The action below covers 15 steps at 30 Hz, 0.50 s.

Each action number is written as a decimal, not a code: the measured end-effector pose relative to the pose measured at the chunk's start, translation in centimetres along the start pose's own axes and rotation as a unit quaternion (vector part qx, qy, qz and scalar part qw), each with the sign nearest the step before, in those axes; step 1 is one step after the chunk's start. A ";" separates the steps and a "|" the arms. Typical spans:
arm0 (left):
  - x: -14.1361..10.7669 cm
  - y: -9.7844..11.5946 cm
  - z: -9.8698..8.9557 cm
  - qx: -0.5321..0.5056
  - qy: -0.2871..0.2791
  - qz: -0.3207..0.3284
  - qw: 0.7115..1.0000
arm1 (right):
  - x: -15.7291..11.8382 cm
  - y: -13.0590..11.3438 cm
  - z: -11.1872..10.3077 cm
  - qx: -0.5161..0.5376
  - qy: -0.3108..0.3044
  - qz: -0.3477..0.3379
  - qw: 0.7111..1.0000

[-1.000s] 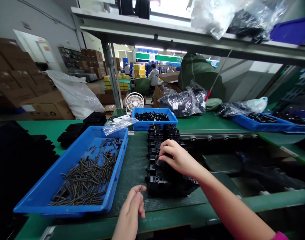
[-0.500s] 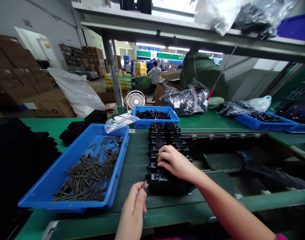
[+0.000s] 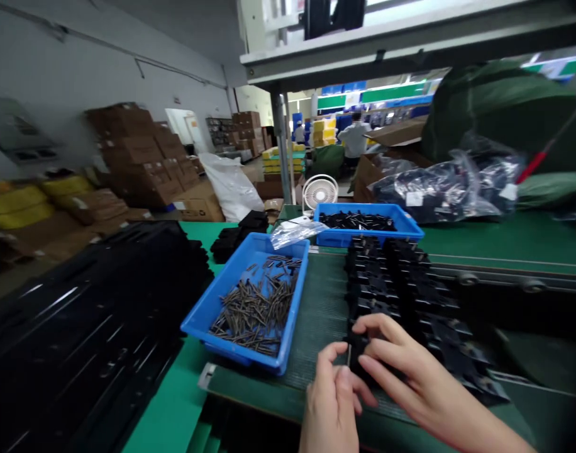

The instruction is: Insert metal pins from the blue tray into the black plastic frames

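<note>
Two bare hands work close together in the head view: the left hand point(image 3: 332, 402) pinches a thin metal pin point(image 3: 349, 355) in its closed fingertips, long axis nearly upright, just beside a black plastic part point(image 3: 356, 360), under the half-open fingers of the right hand point(image 3: 410, 371).

The right hand point(image 3: 410, 368) has moved along the black plastic parts point(image 3: 396, 283) to beside the left hand point(image 3: 332, 396)

Pin tray point(image 3: 207, 325) on my left, plastic housings point(image 3: 396, 283) lined up on the belt point(image 3: 316, 327) in front of me, another tray point(image 3: 370, 237) just behind them, stacked boxes point(image 3: 137, 157) way back left.
</note>
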<state>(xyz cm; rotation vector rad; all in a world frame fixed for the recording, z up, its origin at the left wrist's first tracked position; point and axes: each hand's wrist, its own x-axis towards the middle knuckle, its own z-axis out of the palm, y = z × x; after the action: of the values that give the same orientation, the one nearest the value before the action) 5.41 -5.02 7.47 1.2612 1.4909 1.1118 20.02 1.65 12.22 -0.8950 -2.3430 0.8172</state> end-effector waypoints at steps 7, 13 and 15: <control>1.5 -0.1 -7.7 0.033 0.189 0.017 0.981 | 0.2 -0.4 1.0 0.018 -0.052 -0.032 0.998; 6.2 0.2 -19.3 0.354 0.171 0.071 0.917 | -0.2 0.3 0.9 0.035 -0.099 -0.020 0.994; 8.3 0.1 -21.3 0.407 0.127 0.075 0.901 | -0.3 0.6 0.8 0.042 -0.112 -0.012 0.993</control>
<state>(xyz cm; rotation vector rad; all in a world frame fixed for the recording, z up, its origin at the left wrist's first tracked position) -16.14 1.15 11.91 1.8616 2.2148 0.7657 19.95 1.49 11.20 -0.7721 -2.4826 1.0457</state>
